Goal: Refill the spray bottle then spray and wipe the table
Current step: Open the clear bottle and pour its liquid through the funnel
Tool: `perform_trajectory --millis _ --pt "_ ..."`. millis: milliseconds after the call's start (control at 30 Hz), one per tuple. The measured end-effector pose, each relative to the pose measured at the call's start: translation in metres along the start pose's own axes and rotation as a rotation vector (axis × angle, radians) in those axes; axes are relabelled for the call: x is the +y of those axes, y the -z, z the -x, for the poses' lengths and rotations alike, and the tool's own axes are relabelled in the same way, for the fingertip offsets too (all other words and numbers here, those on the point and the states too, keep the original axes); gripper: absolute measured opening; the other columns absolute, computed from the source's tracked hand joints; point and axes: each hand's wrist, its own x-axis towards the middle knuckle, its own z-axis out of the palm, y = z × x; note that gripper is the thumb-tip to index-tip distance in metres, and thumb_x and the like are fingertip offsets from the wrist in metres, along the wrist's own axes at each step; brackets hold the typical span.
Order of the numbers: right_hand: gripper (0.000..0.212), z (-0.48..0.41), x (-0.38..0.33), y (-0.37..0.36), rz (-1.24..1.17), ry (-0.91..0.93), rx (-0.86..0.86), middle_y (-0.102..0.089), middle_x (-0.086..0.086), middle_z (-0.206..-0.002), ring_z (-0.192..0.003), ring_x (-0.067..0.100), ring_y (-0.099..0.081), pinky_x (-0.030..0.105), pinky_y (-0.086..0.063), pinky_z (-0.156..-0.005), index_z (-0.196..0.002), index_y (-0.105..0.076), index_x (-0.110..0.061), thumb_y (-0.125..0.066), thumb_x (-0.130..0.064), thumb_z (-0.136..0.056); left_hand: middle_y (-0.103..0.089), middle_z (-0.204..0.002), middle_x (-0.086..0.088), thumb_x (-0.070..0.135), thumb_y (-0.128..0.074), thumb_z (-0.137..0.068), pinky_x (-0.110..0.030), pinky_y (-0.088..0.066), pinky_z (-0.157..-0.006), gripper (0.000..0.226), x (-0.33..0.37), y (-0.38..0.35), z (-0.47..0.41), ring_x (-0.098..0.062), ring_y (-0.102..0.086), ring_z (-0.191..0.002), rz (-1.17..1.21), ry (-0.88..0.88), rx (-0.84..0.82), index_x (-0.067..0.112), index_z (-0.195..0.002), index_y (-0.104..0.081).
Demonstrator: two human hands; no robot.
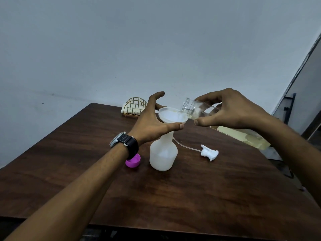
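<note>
Left hand (pixel 152 122): spread wide, thumb on the funnel (pixel 172 116) near rim, a finger behind the far rim, steadying it atop the spray bottle (pixel 163 153)
Right hand (pixel 234 110): wrapped round the tilted clear bottle (pixel 192 106), mouth over the funnel
Spray bottle: upright on the table (pixel 173 197), below both hands, touched by neither
Risk: too steep a tilt could flood the funnel and spill; a thumb nudge could tip it
Trigger head (pixel 209 152): right of the spray bottle
Pink cap (pixel 132 160): just left of it
</note>
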Motion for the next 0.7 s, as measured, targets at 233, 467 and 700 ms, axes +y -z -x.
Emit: perform_trajectory --millis 233,467,700 --pt "0.057 -0.0011 0.0010 -0.0034 -0.007 0.000 -0.002 -0.061 -0.050 -0.097 -0.078 -0.008 -0.070 0.028 -0.055 -0.076 -0.110 -0.069 -0.052 -0.085 -0.059 -0.056 -0.057 -0.117 0.010 0.058 -0.092 -0.049 -0.042 -0.060 -0.091 0.117 -0.0003 -0.0011 0.0013 -0.013 -0.070 -0.102 0.017 0.004 0.002 0.047 -0.148 -0.029" --pt "0.041 -0.0011 -0.0006 -0.0010 -0.007 0.010 -0.007 -0.063 -0.049 -0.096 -0.071 0.001 -0.075 0.022 -0.055 -0.071 -0.090 -0.064 -0.061 -0.085 -0.059 -0.055 -0.057 -0.118 0.010 0.060 -0.091 -0.049 -0.040 -0.057 -0.096 0.118 -0.0006 -0.0011 0.0005 -0.012 -0.068 -0.106 0.006 0.004 -0.002 0.047 -0.148 -0.029" --pt "0.045 -0.0007 0.0000 -0.0009 0.003 0.001 -0.002 -0.062 -0.050 -0.097 -0.074 -0.004 -0.073 0.022 -0.054 -0.069 -0.095 -0.064 -0.058 -0.084 -0.061 -0.054 -0.056 -0.118 0.011 0.057 -0.092 -0.051 -0.042 -0.061 -0.089 0.116 0.0009 -0.0011 0.0012 -0.013 -0.069 -0.102 0.015 0.017 -0.004 0.047 -0.148 -0.029"
